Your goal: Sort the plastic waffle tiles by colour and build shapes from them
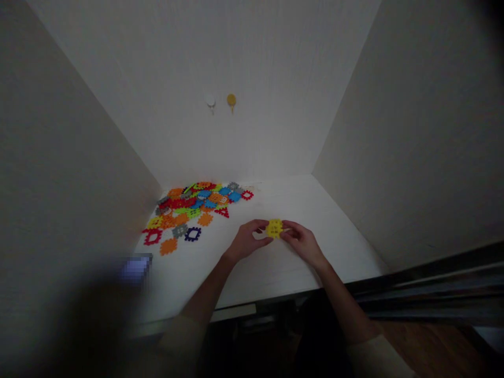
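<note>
- Yellow toothed piece, over the white tabletop between both hands, its windowed face turned up toward the wearer.
- Its outline looks roughly square, so I cannot single out a long axis; its side edges face left and right.
- Left hand: thumb and fingers pinch its left edge.
- Right hand: fingertips grip its right edge.

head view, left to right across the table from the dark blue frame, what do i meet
Dark blue frame, orange piece, red triangle, left hand, yellow piece, right hand.
</note>
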A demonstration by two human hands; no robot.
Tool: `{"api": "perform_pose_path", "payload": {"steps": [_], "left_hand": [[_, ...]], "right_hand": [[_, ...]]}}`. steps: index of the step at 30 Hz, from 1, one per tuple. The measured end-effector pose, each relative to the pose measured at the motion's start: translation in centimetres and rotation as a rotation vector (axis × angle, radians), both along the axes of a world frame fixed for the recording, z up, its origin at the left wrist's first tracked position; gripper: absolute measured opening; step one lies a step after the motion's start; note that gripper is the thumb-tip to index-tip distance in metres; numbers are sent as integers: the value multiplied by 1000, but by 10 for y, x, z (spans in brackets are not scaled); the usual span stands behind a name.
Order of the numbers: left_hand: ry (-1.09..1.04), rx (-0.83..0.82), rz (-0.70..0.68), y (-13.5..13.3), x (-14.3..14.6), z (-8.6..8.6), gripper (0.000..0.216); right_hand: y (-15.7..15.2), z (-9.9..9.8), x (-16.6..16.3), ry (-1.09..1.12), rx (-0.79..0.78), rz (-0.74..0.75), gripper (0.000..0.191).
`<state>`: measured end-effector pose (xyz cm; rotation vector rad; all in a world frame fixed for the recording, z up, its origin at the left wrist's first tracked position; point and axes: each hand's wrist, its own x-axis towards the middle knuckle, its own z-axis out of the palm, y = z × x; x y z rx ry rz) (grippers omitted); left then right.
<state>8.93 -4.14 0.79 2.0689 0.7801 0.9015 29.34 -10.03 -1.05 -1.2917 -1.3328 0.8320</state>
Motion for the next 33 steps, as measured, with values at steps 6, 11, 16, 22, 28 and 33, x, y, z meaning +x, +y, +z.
{"api": "perform_pose_path", "payload": {"steps": [6,11,16,22,28,33], "left_hand": [[60,-15,102,16,14,-14,45],[83,2,129,25,24,-23,49],[86,-26,130,27,24,-27,50],[49,-79,119,27,25,-29,49],[44,-102,110,28,26,-33,51],[28,-140,95,29,26,-35,52]], "right_hand": [[9,-16,11,-258,168,-72,30],[21,-29,16,-290,232,-127,25],[24,-37,17,-275,223,-108,27],[24,-40,17,-282,188,-110,29],[24,-43,18,-298,182,-98,30],[24,-44,18,-311,181,-85,31]]}}
